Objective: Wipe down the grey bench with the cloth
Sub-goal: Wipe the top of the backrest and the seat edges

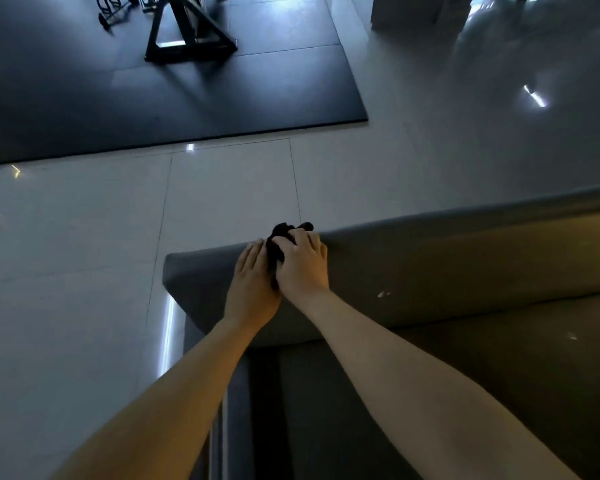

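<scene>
Black cloth [280, 239], bunched, sits at the far edge of the padded grey surface [430, 268], near its left end. Grip: right hand [303, 266] curls over it; left hand [253, 277] lies flat just beside, fingers straight. Cloth looks soft, light, limp; best held as a wad under the palm.

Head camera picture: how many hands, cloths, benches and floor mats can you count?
Hands: 2, left hand and right hand
Cloths: 1, black cloth
Benches: 1, grey bench
Floor mats: 1, black floor mat
Total: 5
</scene>
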A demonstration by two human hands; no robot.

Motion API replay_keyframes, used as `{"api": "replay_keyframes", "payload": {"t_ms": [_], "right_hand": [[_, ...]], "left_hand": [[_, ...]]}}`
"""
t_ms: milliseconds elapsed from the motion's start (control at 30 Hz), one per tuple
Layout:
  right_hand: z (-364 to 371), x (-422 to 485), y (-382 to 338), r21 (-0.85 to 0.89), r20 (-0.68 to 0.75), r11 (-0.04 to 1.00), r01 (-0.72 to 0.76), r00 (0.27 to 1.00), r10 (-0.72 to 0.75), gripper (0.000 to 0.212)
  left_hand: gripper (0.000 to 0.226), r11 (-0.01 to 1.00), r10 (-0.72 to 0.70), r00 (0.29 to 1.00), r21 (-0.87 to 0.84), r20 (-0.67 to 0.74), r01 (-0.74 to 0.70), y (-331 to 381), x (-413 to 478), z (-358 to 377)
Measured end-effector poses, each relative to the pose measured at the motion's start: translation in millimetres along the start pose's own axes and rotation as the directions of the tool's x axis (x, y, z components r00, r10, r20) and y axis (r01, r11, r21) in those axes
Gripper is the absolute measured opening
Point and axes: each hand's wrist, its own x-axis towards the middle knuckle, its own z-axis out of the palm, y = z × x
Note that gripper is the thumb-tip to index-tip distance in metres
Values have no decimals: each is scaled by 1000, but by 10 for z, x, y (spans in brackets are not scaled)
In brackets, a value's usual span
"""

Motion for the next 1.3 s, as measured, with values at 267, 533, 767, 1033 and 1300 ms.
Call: {"api": "replay_keyframes", "payload": {"t_ms": [267, 533, 767, 1033, 1300], "right_hand": [[-511, -121, 565, -166, -164, 961, -221, 967, 194, 47], [-484, -51, 450, -13, -133, 954, -300, 946, 296, 47], [20, 126, -119, 69, -26, 993, -99, 995, 101, 33], [-69, -79, 77, -60, -22, 997, 56, 998, -58, 58], [-372, -122, 534, -104, -150, 986, -132, 982, 116, 54]], "left_hand": [[69, 980, -80, 992, -176, 99, 96, -52, -45, -248], [70, 969, -91, 990, -219, 108, 113, -59, -17, -244], [61, 969, -50, 993, -236, 105, 74, -85, -9, -229], [76, 994, -13, 990, -106, 140, 28, -99, -35, -161], [77, 996, -66, 976, -44, 210, 77, -37, -63, -229]]}}
